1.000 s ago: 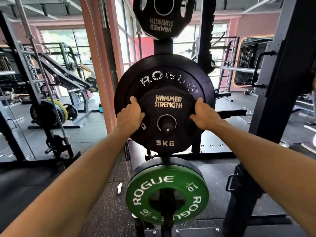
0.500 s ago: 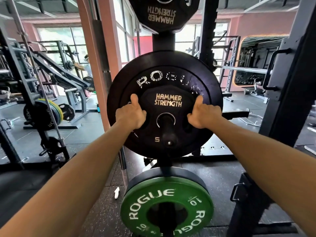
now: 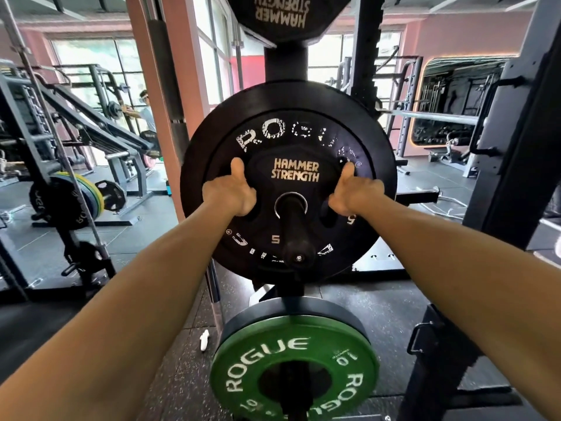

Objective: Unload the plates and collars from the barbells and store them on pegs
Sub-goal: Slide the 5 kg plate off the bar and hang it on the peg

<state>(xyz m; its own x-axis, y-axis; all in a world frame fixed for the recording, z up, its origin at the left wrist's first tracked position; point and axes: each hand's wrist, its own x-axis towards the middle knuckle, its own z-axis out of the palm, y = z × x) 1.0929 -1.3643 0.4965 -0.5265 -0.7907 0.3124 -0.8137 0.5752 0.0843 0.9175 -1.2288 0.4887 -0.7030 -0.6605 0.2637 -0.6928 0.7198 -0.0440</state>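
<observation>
A small black 5 kg Hammer Strength plate (image 3: 294, 174) sits on a black storage peg (image 3: 296, 235), pressed flat against a large black Rogue plate (image 3: 273, 129) behind it. My left hand (image 3: 230, 192) grips the small plate's left edge, thumb up. My right hand (image 3: 352, 192) grips its right edge, thumb up as well. The peg's end sticks out toward me through the plate's hole.
A green 10 kg Rogue plate (image 3: 291, 354) hangs on the peg below. Another Hammer Strength plate (image 3: 282, 16) hangs above. Dark rack uprights (image 3: 513, 177) stand at the right. A loaded machine (image 3: 76, 196) and another person (image 3: 145, 110) are at the far left.
The small plate has slid further back along the peg, up against the large Rogue plate. More of the peg now shows in front of it. Both hands stayed on its edges.
</observation>
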